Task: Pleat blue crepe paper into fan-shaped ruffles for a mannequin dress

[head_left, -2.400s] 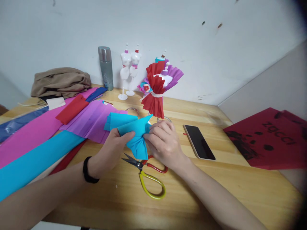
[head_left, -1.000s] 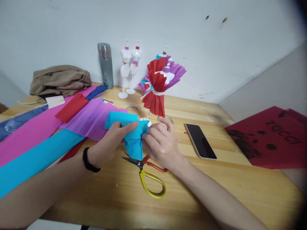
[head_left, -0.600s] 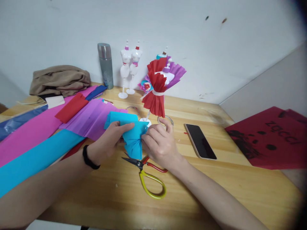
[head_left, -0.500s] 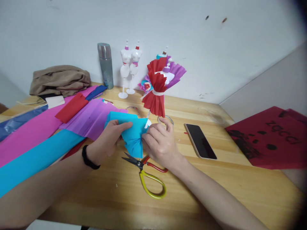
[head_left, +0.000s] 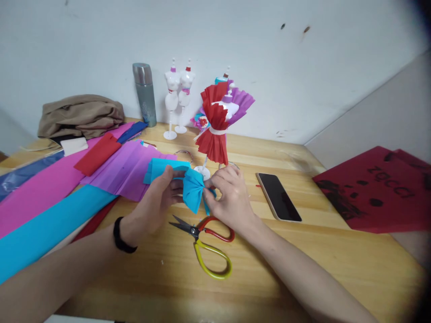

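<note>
My right hand (head_left: pixel 229 193) pinches a piece of blue crepe paper (head_left: pixel 193 190) at its gathered middle, where pleats fan out to the left. My left hand (head_left: pixel 161 193) is beside it, thumb raised and apart, fingers stretched toward the paper with their tips hidden behind its left edge. Behind the left hand is a flat folded blue paper (head_left: pixel 158 167). Just below both hands lie open scissors (head_left: pixel 194 232) with one red and one yellow handle. A small white mannequin (head_left: pixel 229 109) in red and purple pleated paper stands beyond my hands.
Paper sheets, including a purple one (head_left: pixel 129 168), cover the left side. A flask (head_left: pixel 144 96), two bare mannequins (head_left: pixel 171 101) and brown cloth (head_left: pixel 82 114) stand or lie at the back. A phone (head_left: pixel 279 197) and a red bag (head_left: pixel 373 193) are on the right.
The blue paper has gone from a loosely creased sheet to a gathered bunch. My left thumb has come off its front, and my right hand now pinches the gather with curled fingers.
</note>
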Action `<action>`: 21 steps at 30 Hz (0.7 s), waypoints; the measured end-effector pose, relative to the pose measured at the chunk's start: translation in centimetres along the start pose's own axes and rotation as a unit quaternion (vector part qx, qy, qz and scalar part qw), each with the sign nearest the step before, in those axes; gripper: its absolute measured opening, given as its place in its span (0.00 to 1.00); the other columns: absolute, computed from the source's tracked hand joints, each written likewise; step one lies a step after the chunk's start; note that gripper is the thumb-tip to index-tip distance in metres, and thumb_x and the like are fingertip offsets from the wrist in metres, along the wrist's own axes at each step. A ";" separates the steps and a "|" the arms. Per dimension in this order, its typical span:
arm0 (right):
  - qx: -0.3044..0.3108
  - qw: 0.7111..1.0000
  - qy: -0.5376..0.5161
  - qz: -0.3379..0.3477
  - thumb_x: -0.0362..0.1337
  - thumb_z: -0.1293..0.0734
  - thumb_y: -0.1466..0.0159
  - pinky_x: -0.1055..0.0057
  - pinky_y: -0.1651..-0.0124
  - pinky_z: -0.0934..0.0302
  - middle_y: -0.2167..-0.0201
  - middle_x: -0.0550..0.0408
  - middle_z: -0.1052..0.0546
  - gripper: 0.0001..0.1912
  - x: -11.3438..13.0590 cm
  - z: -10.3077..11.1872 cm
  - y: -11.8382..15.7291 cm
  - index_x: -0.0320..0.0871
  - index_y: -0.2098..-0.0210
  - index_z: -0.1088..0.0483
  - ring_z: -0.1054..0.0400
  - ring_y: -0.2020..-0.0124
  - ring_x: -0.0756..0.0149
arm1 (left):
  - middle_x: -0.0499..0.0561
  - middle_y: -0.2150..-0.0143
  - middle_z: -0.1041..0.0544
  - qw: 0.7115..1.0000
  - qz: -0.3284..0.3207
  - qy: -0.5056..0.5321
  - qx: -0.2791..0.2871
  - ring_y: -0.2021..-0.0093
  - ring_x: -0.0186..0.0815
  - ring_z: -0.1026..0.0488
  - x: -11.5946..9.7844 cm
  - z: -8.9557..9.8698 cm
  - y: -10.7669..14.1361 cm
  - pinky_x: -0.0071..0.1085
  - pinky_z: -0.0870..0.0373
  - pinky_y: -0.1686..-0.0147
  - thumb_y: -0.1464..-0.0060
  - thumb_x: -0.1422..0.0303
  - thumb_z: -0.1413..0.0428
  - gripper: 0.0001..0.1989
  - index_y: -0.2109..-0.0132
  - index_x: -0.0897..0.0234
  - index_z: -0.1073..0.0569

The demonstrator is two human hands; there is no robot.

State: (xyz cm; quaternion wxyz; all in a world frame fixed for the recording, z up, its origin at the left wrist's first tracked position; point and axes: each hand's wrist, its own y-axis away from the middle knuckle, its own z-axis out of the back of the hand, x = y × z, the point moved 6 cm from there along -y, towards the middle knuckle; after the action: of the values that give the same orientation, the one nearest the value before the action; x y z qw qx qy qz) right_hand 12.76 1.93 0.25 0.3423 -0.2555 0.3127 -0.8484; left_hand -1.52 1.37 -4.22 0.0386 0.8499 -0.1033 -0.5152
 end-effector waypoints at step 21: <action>0.091 0.880 -0.333 -0.326 0.36 0.30 0.49 0.71 0.75 0.38 0.81 0.56 0.25 0.06 -1.9 -2.7 1.3 0.42 0.80 0.28 0.33 0.79 0.68 | 0.45 0.82 0.30 0.995 -0.034 -0.096 -0.010 0.81 0.26 0.40 1.2 -0.1 -0.2 0.25 0.43 0.79 0.63 0.66 0.33 0.12 0.80 0.66 0.27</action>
State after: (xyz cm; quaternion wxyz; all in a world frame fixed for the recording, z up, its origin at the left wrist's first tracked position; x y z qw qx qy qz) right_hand 12.76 3.59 -2.92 0.1519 -0.5782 0.0011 -0.8016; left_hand -0.86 1.34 -5.21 0.0189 0.7990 -0.0722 -0.5966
